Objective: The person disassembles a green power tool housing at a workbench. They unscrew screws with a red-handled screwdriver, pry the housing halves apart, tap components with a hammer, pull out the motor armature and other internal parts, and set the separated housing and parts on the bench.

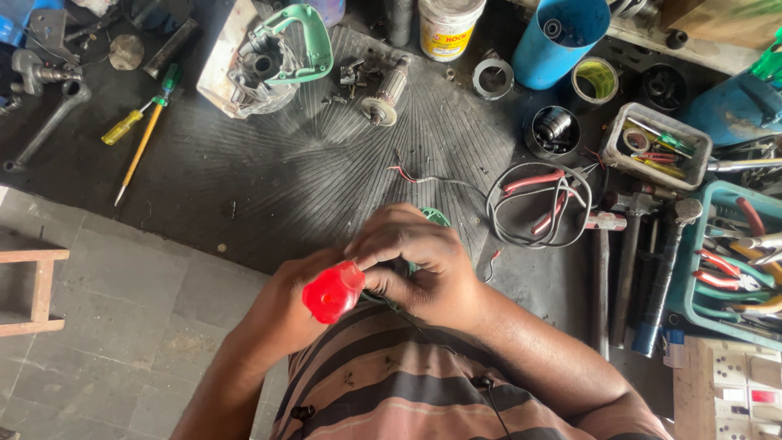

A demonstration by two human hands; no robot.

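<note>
Hands meet low in the view, over the edge of a dark ribbed mat (326, 171) spread on the floor. The right hand (415, 261) is wrapped tight over a small green part (437, 216), of which only a sliver shows past the knuckles. The left hand (285, 305) is closed around a tool with a red handle (332, 293), its rounded end pointing up at the camera and pressed against the right hand's fingers; the tool's tip is hidden.

On the mat beyond lie a motor rotor (386, 91), an opened power tool housing with a green grip (273, 59), and a yellow-handled screwdriver (137, 140) near a grey wrench (49, 122). A coil of grey and red wire (538, 204) sits just right of the hands, beside two hammers (635, 269). Further right, a teal tray (733, 261) holds pliers, and a small grey bin (656, 147) holds odd bits. A white tub (448, 28) and a blue pipe (562, 41) stand at the top edge. Grey floor tiles (122, 310) run along the left.
</note>
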